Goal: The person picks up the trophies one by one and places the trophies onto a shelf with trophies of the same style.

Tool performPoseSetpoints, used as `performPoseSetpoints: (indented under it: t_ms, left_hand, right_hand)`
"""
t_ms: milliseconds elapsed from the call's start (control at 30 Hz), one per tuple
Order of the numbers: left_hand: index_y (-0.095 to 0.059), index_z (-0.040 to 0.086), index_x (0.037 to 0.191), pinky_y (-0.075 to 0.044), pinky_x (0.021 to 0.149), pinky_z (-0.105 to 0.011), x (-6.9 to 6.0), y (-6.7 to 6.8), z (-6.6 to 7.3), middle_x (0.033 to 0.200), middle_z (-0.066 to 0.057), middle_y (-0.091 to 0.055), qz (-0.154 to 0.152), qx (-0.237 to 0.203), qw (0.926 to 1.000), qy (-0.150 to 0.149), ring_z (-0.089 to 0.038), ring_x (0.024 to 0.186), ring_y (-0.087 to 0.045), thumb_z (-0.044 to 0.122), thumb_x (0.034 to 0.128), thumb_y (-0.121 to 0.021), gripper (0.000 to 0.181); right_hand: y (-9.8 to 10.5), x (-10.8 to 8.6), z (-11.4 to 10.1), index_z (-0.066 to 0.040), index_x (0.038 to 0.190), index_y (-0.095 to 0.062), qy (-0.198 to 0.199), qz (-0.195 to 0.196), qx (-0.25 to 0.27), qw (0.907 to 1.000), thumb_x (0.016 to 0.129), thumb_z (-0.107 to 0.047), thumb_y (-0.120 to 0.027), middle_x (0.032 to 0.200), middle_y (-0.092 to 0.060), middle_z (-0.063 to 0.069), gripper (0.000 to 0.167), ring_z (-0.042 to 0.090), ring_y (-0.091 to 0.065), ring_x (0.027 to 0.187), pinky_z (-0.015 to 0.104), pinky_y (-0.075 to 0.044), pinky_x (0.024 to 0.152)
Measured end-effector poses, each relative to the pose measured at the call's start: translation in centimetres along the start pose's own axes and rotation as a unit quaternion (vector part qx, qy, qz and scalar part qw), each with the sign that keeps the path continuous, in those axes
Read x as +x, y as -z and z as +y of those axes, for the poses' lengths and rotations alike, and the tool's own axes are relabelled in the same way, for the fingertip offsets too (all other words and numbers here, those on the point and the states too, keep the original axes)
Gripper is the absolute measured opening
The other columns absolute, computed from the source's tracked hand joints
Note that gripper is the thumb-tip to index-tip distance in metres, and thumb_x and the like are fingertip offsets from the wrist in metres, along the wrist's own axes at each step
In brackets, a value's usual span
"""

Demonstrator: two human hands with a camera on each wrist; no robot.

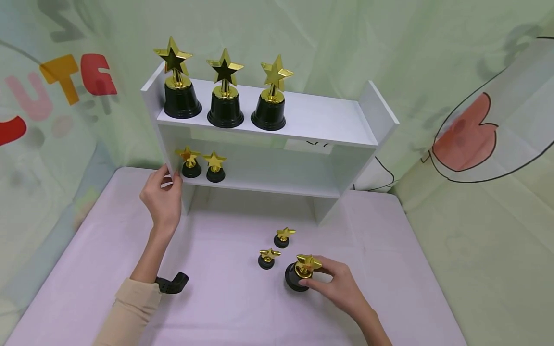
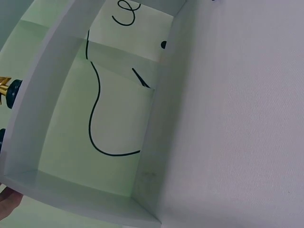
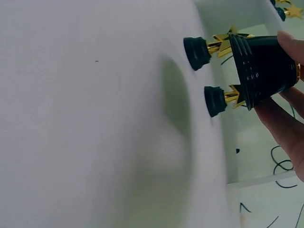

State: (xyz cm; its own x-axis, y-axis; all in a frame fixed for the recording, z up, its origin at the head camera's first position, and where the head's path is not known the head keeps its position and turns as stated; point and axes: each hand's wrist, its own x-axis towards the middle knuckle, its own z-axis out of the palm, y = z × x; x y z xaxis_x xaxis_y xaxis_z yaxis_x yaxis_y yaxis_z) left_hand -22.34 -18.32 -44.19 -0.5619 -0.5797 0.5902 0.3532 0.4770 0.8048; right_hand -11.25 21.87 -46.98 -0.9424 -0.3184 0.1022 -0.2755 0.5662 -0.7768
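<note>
1. Currently the large star trophy (image 1: 294, 278) is in the right hand (image 1: 339, 286), thumb and fingers pinching it around the base and gold collar. Right wrist view: base seems lifted off the table (image 1: 216, 298), its underside tilted toward the camera.
2. Just beyond it, two small trophies, one (image 1: 266, 262) nearer and the other (image 1: 282, 240) farther back, both standing on the table, untouched.
3. Left hand (image 1: 162, 197) well apart from the right, thumb and bent fingers gripping the left side panel of the white shelf (image 1: 320, 113); probably steadying it.
4. On the middle board, at its left end: two more small trophies (image 1: 191, 169) (image 1: 215, 173).
5. Top board: three large trophies (image 1: 182, 101) (image 1: 225, 108) (image 1: 268, 113) in a row, left to centre.
6. Step in hand, judging by sizes: picking up a fourth large one for the top row.
7. Next move likely calls for a high lift over the board's front edge, base levelled, then setting down right of the third without knocking it.
8. Behind everything, a printed curtain (image 1: 329, 38).
</note>
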Motion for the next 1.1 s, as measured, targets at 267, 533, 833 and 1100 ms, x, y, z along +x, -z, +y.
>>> performPoseSetpoints:
  t_ms: [267, 533, 833, 1100]
  left_hand:
    - [-0.078, 0.0, 0.114, -0.046, 0.07, -0.003, 0.1, 0.0, -0.2, 0.099, -0.023, -0.074, 0.003, 0.002, 1.0, -0.001, -0.033, 0.082, -0.071, 0.001, 0.0929, -0.071, 0.023]
    - [-0.078, 0.001, 0.115, -0.049, 0.071, -0.007, 0.0, 0.1, -0.1, 0.099, -0.022, -0.074, -0.003, 0.002, 1.0, 0.002, -0.032, 0.083, -0.072, 0.001, 0.093, -0.07, 0.023]
    - [-0.078, 0.001, 0.113, -0.05, 0.07, -0.008, 0.0, 0.0, 0.0, 0.098, -0.022, -0.075, -0.001, -0.002, 1.0, 0.001, -0.033, 0.082, -0.072, 0.001, 0.0929, -0.071, 0.022]
    - [-0.077, 0.001, 0.116, -0.048, 0.071, -0.004, -0.1, 0.1, 0.0, 0.099, -0.023, -0.074, -0.005, 0.001, 1.0, 0.005, -0.033, 0.083, -0.072, 0.0, 0.0934, -0.069, 0.024]
  right_hand:
    - [1.6, 1.0, -1.4, -0.017, 0.117, -0.075, 0.077, 0.01, -0.028, 0.9966, 0.078, -0.022, -0.09, 0.108, -0.077, -0.006, 0.042, 0.003, -0.07, 0.099, 0.032, -0.062, 0.087]
    - [3.3, 2.4, -3.7, -0.014, 0.116, -0.075, 0.122, 0.025, -0.051, 0.9909, 0.076, -0.016, -0.091, 0.107, -0.077, -0.003, 0.043, 0.004, -0.07, 0.096, 0.031, -0.062, 0.085]
    - [4.7, 3.7, -6.3, -0.011, 0.114, -0.076, 0.137, 0.027, -0.052, 0.9888, 0.075, -0.012, -0.092, 0.106, -0.078, -0.001, 0.043, 0.005, -0.071, 0.097, 0.032, -0.062, 0.084]
    - [6.2, 4.8, -8.5, -0.009, 0.117, -0.075, 0.16, 0.041, -0.051, 0.9849, 0.073, -0.005, -0.092, 0.104, -0.079, 0.001, 0.047, 0.003, -0.071, 0.095, 0.022, -0.059, 0.085]
